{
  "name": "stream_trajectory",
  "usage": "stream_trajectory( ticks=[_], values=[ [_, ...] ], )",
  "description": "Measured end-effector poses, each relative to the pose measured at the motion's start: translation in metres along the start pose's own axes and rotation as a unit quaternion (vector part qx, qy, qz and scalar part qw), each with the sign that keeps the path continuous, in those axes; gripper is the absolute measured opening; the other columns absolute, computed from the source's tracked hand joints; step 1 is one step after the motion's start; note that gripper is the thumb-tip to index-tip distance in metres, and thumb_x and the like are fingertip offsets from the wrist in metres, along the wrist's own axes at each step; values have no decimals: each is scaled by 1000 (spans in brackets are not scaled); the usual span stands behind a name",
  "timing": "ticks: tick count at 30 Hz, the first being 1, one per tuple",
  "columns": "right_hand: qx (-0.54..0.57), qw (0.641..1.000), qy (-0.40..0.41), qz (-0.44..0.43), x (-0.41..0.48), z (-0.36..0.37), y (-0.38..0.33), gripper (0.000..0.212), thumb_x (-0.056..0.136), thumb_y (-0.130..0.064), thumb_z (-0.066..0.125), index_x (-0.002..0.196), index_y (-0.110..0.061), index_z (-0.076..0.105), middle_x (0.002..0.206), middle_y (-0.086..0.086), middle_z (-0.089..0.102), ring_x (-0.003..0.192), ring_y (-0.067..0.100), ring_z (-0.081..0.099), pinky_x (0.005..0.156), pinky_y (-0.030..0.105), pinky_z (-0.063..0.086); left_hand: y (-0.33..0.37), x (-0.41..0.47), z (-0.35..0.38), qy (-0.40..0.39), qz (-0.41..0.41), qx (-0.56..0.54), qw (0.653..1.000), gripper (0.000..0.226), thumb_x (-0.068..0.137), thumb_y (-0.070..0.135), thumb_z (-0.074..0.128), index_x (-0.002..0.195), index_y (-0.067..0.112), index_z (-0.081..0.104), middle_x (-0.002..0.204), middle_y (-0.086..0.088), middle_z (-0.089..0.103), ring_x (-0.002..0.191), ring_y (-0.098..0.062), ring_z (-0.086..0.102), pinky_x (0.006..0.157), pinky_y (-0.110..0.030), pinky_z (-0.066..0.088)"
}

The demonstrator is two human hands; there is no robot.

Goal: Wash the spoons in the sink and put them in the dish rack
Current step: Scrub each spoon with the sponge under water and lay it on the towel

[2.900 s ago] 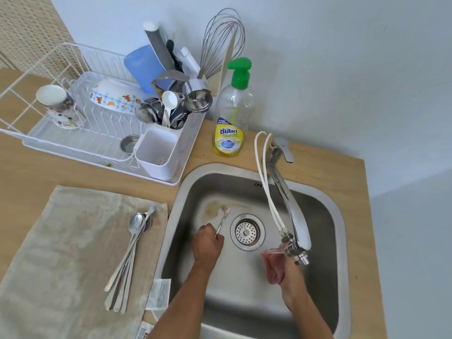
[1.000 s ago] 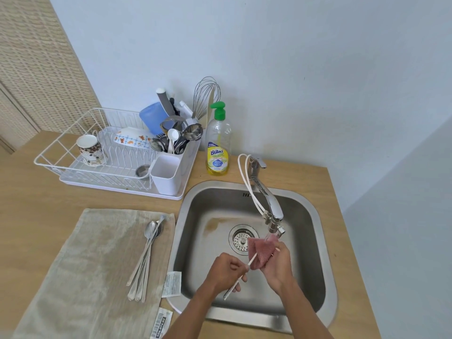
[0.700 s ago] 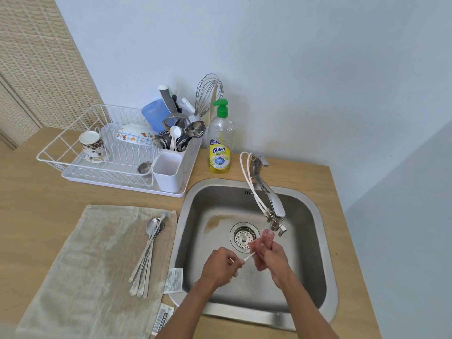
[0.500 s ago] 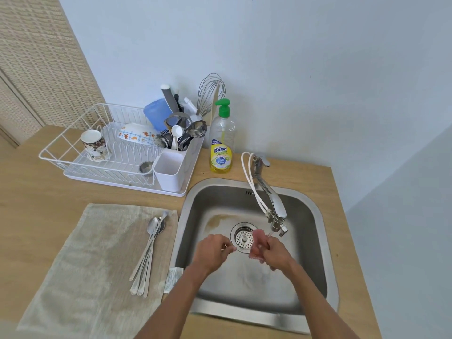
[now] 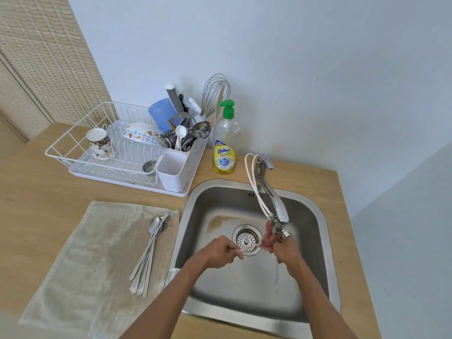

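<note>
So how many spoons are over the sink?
1: the spoon over the drain, handle pinched by the left hand, its other end wrapped in the sponge the right hand grips. Hands could hide another.

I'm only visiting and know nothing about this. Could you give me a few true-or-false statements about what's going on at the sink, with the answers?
1. Both hands are over the sink. True: the left hand and right hand are above the drain.
2. The right hand holds a pink scrubber under the faucet. True.
3. The long spoons lie inside the sink. False: they lie on the towel to its left.
4. The soap bottle has a red pump. False: the pump is green.
5. A mug sits in the dish rack. True.
</note>
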State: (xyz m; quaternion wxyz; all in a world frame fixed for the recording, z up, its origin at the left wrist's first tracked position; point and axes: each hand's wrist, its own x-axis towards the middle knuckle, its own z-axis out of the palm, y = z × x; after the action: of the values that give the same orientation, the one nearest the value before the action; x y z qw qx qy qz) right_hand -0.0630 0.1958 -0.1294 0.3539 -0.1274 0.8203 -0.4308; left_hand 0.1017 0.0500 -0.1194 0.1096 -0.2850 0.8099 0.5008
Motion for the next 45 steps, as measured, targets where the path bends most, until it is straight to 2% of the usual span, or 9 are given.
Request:
stream_trajectory(
  ticks=[7,11,16,20,27,31,37,42,45],
  values=[
    [90,995,7,36,-5,22,12,39,92,1,51,73,-19,79,66,15,69,59,22,53,56,30,41,-8,-10,10,-24,-28,-16,999,30,102,22,45,92,17,73,65,3,52,57,-7,44,55,-17,38],
    [93,992,26,79,-8,23,12,27,88,1,52,85,-9,77,67,12,67,61,23,52,51,28,35,-12,-12,18,-12,-16,-27,999,30,102,24,46,93,16,73,64,4,51,56,-6,44,55,-16,38],
    [138,980,126,63,-12,32,-6,28,93,-12,58,70,-15,74,57,7,62,48,21,45,44,27,32,-4,-14,32,-14,-33,-67,997,31,103,25,40,87,22,67,64,4,51,51,-1,44,50,-12,36],
    [230,966,71,90,-11,39,-7,26,99,-10,48,93,-3,72,59,7,64,50,19,51,49,26,36,0,-17,35,-12,-43,-71,996,33,104,24,37,84,20,64,65,3,53,51,-3,43,48,-15,35],
    [213,971,95,58,-12,30,-11,38,101,-21,53,68,-11,68,56,8,59,41,16,42,43,21,26,-4,-25,46,-85,-56,-80,992,36,104,25,34,83,20,63,62,4,52,52,-8,43,43,-16,32],
    [232,972,25,30,-10,29,-7,42,101,-18,51,61,-17,64,62,14,55,43,18,38,44,22,25,-8,-26,45,-100,-53,-71,991,37,104,23,34,78,21,61,62,5,53,52,-7,42,44,-16,31],
    [256,963,-71,48,-12,17,3,22,102,-7,45,86,-13,58,64,8,61,48,13,49,48,25,27,-6,-30,74,-84,-67,-103,989,40,102,22,34,70,25,57,59,7,53,52,-7,43,52,-18,36],
    [225,973,-3,57,-12,13,6,34,100,-18,50,72,-17,69,66,11,66,61,21,58,63,34,40,-5,-32,74,-79,-43,-99,991,41,102,21,37,67,26,57,56,9,52,45,3,43,57,-17,37],
    [197,978,32,53,-14,18,7,30,99,-26,57,79,-11,73,65,11,68,58,19,59,53,29,39,-4,-35,72,-81,-43,-106,990,39,102,22,39,66,25,56,54,8,52,46,-2,43,58,-20,38]
  ],
)
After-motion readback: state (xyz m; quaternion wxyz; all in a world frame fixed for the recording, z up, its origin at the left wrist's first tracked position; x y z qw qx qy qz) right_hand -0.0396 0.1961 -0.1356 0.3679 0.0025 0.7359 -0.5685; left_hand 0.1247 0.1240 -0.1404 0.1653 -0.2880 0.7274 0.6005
